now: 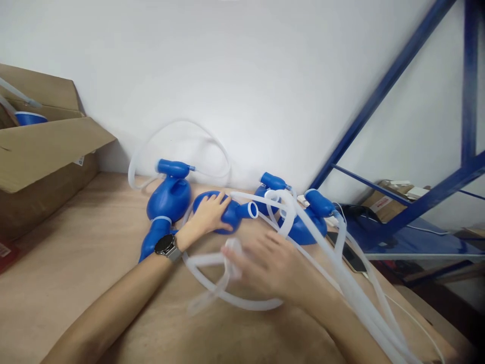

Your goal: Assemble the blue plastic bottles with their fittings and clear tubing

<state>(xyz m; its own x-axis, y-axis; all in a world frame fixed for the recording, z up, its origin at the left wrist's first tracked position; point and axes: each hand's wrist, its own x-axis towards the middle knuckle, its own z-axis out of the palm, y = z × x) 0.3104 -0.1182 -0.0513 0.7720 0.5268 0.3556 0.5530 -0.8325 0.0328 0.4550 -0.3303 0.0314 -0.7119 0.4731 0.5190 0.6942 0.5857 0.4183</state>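
Observation:
My left hand (209,213), with a watch (167,246) on its wrist, is closed over a blue plastic pump body (231,212) that lies on the wooden table (76,263). The pump's white-rimmed spout (252,209) points right. My right hand (271,265) is blurred by motion and grips a loop of clear white tubing (227,298) just in front of the pump. Another blue pump (169,194) with a long tube (178,126) lies to the left.
Two more blue pumps (308,217) with tangled tubes lie at the right. An open cardboard box (41,151) stands at the left. A blue metal shelf frame (417,202) is at the right, a phone (350,255) by the table edge.

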